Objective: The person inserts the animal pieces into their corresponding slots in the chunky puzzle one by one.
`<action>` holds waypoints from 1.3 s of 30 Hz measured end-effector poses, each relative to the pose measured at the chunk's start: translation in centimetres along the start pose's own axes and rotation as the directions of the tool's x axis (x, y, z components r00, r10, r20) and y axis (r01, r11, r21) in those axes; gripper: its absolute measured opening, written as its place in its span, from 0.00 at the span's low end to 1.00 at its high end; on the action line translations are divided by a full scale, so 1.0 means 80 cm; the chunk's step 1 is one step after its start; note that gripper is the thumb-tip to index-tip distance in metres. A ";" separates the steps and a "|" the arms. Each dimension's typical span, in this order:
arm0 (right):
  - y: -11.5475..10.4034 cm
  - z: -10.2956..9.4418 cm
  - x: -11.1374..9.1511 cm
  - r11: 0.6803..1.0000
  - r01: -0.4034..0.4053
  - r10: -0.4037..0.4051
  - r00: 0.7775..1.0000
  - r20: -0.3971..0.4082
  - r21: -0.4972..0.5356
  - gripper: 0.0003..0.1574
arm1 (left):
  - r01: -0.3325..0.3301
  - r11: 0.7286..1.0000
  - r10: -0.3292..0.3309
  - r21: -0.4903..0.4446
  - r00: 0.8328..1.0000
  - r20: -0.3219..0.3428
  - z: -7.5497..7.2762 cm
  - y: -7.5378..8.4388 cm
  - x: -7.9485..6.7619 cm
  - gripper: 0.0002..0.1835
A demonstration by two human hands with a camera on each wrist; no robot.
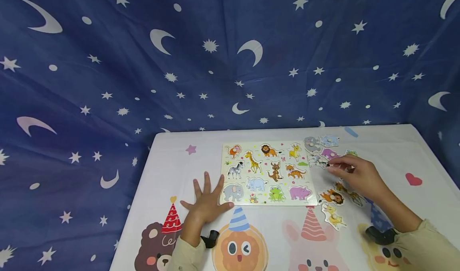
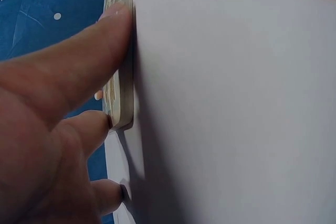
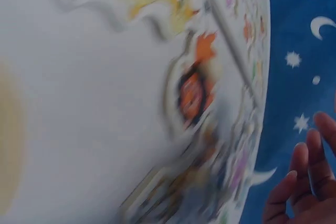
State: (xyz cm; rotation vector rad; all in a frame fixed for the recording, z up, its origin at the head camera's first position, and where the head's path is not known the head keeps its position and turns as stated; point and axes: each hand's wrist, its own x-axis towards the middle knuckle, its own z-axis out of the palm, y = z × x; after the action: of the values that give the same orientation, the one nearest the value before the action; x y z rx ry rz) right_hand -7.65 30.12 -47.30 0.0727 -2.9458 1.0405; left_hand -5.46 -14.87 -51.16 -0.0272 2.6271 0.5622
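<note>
**Left hand (image 1: pixel 207 206) touched the puzzle board (image 1: pixel 264 174); right hand (image 1: pixel 359 177) was at the zebra piece (image 1: pixel 317 161)**

Left to right: left hand was released, fingers spread, at the board's lower-left corner, thumb against its near edge. Board lay flat on the white counter (image 1: pixel 172 161), animal pictures facing up. Just off its right edge: elephant piece (image 1: pixel 312 144) at the back, zebra piece nearer. Rhino piece (image 1: pixel 329 140) and hippo piece (image 1: pixel 329 154) sat right of those. Lion piece (image 1: pixel 331 197) was just beside the board's near-right corner, antelope piece (image 1: pixel 333 216) nearer the person, giraffe piece (image 1: pixel 353 196) right of the lion. Right hand: fingertips met the zebra's right end; couldn't tell if it was grasped.
</note>
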 end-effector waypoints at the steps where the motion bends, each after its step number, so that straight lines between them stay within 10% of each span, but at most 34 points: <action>1: 0.005 -0.002 -0.003 1.000 0.000 0.000 1.000 -0.003 -0.002 0.23 | -0.004 1.000 0.004 0.001 1.000 -0.004 -0.001 0.000 -0.001 0.52; 39: 0.104 -0.007 -0.038 0.997 -0.052 0.060 0.984 0.167 -0.052 0.15 | -0.021 1.000 0.021 0.007 1.000 -0.021 -0.009 0.007 -0.009 0.52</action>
State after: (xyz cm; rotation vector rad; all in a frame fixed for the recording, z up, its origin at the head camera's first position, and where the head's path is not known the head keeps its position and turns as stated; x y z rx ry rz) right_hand -5.01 37.03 -52.15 0.0820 -3.1405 1.0177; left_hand -5.16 -14.71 -50.02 -0.0042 2.6524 0.5636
